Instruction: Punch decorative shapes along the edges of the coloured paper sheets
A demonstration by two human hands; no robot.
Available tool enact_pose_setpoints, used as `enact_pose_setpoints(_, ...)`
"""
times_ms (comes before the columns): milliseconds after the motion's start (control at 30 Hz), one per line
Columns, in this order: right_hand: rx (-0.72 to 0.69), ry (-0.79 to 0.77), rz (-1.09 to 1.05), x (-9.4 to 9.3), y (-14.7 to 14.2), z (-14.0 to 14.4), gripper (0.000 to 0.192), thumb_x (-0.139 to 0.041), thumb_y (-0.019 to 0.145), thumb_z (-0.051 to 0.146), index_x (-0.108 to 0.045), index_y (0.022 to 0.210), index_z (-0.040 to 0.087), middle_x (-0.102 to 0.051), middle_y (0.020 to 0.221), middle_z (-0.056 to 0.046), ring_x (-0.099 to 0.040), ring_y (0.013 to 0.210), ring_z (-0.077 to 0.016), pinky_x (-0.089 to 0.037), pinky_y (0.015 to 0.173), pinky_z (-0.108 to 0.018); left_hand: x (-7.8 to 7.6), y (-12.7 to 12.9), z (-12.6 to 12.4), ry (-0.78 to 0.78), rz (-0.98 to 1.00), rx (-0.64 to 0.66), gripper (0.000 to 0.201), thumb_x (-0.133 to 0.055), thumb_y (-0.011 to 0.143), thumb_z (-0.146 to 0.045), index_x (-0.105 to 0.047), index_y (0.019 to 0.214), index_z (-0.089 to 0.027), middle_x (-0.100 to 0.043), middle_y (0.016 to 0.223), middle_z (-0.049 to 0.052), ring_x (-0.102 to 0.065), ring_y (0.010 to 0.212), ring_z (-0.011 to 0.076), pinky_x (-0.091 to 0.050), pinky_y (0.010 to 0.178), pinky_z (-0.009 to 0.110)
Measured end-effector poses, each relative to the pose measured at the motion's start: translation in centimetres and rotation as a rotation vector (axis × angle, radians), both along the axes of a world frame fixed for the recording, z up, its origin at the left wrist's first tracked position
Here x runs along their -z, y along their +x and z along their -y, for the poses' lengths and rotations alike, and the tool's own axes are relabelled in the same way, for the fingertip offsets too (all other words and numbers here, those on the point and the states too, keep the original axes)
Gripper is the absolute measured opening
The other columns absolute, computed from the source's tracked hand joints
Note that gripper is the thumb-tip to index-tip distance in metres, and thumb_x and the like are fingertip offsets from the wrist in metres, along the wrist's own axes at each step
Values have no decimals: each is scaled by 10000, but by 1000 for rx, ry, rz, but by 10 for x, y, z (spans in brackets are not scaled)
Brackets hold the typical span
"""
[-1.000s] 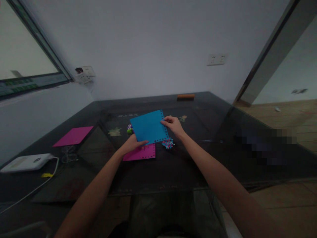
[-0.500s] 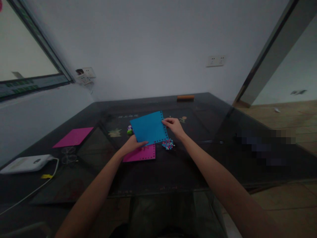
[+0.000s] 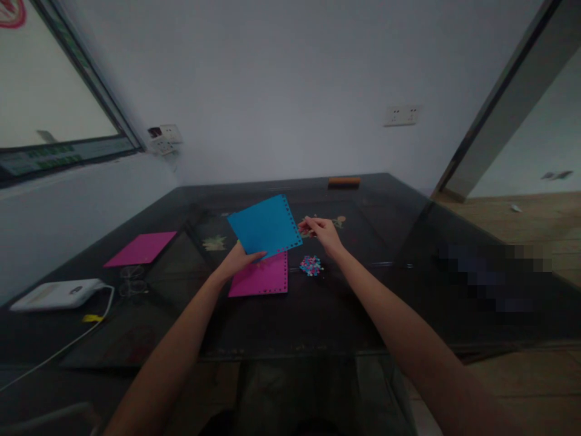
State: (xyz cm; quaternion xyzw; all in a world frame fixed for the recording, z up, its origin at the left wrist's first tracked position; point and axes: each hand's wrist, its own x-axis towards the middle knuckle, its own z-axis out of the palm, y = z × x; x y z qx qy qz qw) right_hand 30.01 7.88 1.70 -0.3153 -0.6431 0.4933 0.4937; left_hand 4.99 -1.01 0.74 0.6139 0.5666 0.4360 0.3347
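My left hand (image 3: 241,258) grips a blue sheet (image 3: 263,225) by its lower left part, thumb on top. Holes run along the sheet's right and lower edges, and it is tilted above the table. Beneath it lies a pink sheet (image 3: 261,278) with similar holes down its right side, partly covered by the blue one. Just right of the blue sheet, my right hand (image 3: 323,232) has its fingertips pinched together, apart from the edge; anything between them is too small to tell. A small pile of pink, blue and white bits (image 3: 311,265) lies below that hand.
On the dark table (image 3: 345,315), another pink sheet (image 3: 140,248) lies at the left, near a pair of glasses (image 3: 133,281). A white device (image 3: 57,295) with a cable (image 3: 110,297) sits by the left edge. A brown block (image 3: 344,181) is at the back.
The blue sheet has shifted left and tilted in my left hand. My right hand has come off its right edge, fingers now drawn together beside it. The view has shifted slightly.
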Motion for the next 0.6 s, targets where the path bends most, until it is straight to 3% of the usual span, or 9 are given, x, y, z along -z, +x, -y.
enact_pose_setpoints(200, 27, 5, 30, 2, -1, 1, 394, -541, 780, 515, -706, 763, 158, -695, 702, -60, -584, 589, -116, -379, 503, -209, 3, -8, -6, 43, 118, -84, 495, -750, 628, -346, -620, 1067, -158, -657, 1129, 129, -626, 986, 273, -491, 850, 377)
enact_pose_setpoints(400, 41, 66, 125, 10, -8, 0, 344, -539, 782, 449, -686, 780, 137, -678, 678, -57, -580, 588, -134, -393, 515, -226, 4, -21, -11, 83, 303, -218, 315, -723, 646, -394, -663, 813, -134, -709, 720, 88, -637, 606, 193, -481, 591, 291)
enact_pose_setpoints(600, 107, 199, 341, 10, -24, -6, 220, -553, 777, 311, -676, 730, 135, -671, 659, -42, -582, 598, -143, -421, 570, -244, 7, -28, -15, 119, 460, -304, 352, -746, 601, -409, -651, 779, -119, -681, 660, 54, -624, 607, 178, -472, 565, 266)
